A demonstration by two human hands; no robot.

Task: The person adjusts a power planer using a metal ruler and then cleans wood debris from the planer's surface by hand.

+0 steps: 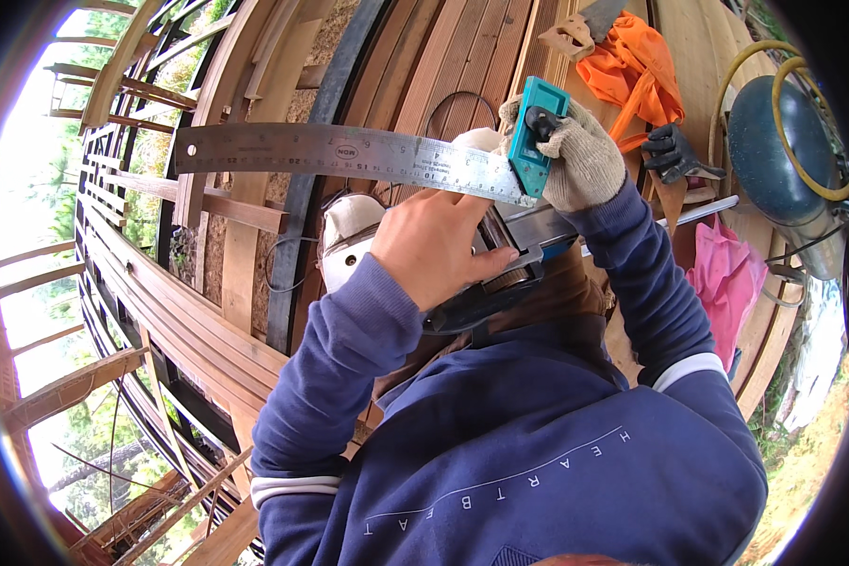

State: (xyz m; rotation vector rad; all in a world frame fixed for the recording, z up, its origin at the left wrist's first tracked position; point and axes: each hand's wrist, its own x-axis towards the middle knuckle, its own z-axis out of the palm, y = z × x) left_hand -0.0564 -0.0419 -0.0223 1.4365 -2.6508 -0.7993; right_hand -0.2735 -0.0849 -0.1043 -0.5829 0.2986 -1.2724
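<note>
My gloved right hand (575, 156) is closed around the teal handle (535, 170) of a try square. The square's long steel blade (349, 153) stretches left from it, its near end over an upturned power tool. That tool, which looks like an electric planer (542, 226), has a flat metal plate and a dark cylinder and sits in front of my body. Bare, my left hand (439, 241) grips the tool, its thumb against the cylinder. Its fingers reach up to the blade's lower edge, and some fingertips are hidden.
Wooden boards (472, 57) run beneath and ahead of me. At the upper right lie a handsaw (575, 36), an orange cloth (632, 71) and a black glove (674, 153). Farther right are a dark green tank (783, 141) with a yellow hose (788, 104) and a pink cloth (724, 274).
</note>
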